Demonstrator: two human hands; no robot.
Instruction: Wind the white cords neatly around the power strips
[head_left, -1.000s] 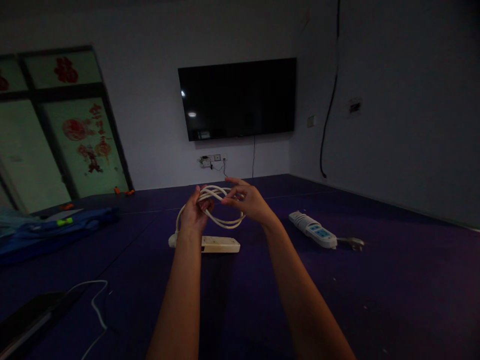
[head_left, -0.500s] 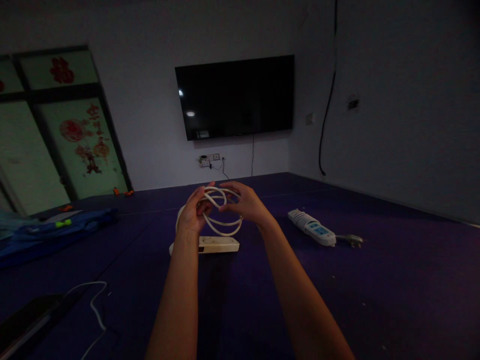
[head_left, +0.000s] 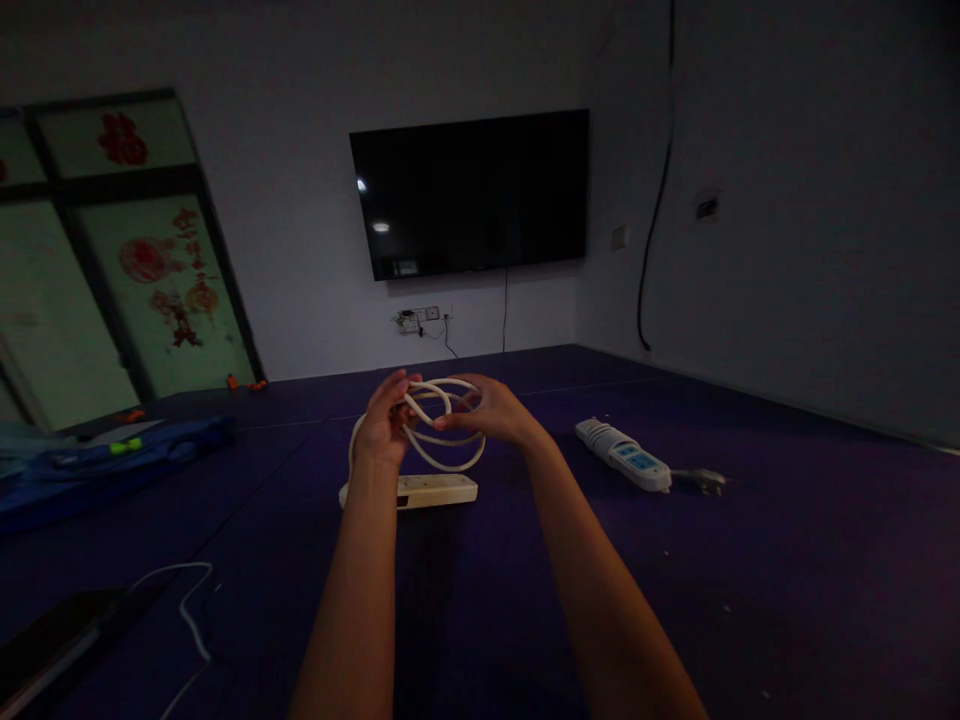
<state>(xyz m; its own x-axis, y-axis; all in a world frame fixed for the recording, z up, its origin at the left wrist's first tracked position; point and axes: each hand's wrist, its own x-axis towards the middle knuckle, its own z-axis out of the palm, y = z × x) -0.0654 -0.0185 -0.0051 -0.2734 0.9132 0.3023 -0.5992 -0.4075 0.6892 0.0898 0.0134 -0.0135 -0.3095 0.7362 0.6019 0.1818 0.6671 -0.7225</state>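
A white power cord [head_left: 448, 466] hangs in loose loops between my two hands, above the dark purple floor. My left hand [head_left: 384, 420] is closed around the left side of the loops. On their right side, my right hand [head_left: 491, 408] pinches the cord between thumb and fingers. Just below lies a white power strip [head_left: 439, 490], its left part behind my left wrist. The cord runs down behind my left hand toward the strip's left end. The cord's plug cannot be made out.
To the right lies a second power strip [head_left: 637, 463] with blue sockets, its cord wrapped round it and its plug [head_left: 709, 482] sticking out. Blue cloth [head_left: 150, 455] lies at left. A dark flat device [head_left: 56, 640] with a white cable [head_left: 191, 620] sits front left. A television [head_left: 472, 195] hangs on the wall.
My right hand has lowered slightly, and its fingers have shifted on the cord. The upper loops have changed shape a little. Both power strips stay where they were.
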